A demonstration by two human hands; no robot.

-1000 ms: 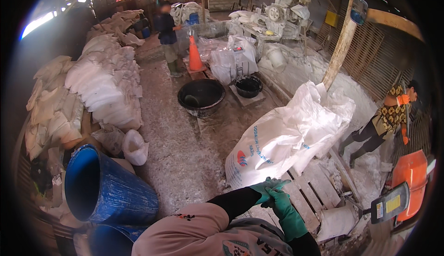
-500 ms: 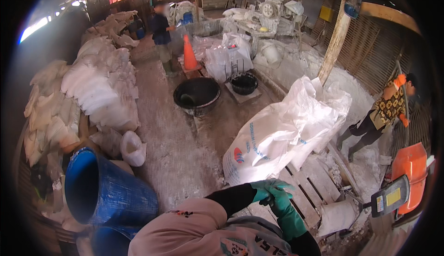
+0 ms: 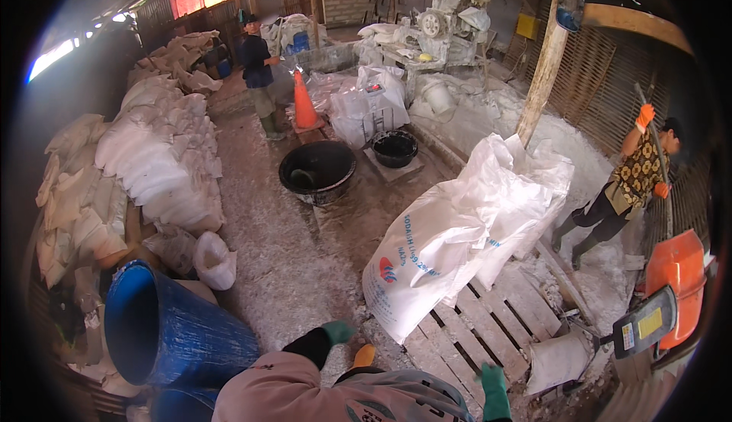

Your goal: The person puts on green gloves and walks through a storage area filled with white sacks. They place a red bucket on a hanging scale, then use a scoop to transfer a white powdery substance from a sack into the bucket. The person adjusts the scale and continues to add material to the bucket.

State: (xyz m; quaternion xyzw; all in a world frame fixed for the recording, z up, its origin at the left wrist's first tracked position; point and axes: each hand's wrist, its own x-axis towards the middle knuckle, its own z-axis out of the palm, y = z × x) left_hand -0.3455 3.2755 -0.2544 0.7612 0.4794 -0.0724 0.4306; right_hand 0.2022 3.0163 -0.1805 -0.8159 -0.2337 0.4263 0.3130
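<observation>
My left hand (image 3: 338, 332), in a green rubber glove, hangs low at my left side over the dusty floor, beside the orange-yellow toe of my boot (image 3: 364, 356). Its fingers are too blurred to read, and I see nothing in it. My right hand (image 3: 494, 393), gloved the same, is at the lower edge, over the wooden pallet (image 3: 465, 330). Its thumb and fingers are apart and hold nothing. Nearest ahead stands a big white woven sack (image 3: 427, 258) with blue print and a red mark, slumped on the pallet; neither hand touches it.
Blue barrels (image 3: 198, 330) lie at the left, below piled white sacks (image 3: 156, 155). Ahead are black tubs (image 3: 320, 193) and an orange cone (image 3: 303, 102). One person (image 3: 259, 75) stands far left; another (image 3: 633, 178) grips a long handle at right, near an orange wheelbarrow tray (image 3: 675, 285).
My gloved hands were together in front of me; they have parted, the left going left and down, the right dropping lower. My view has shifted slightly, and more of the pallet shows.
</observation>
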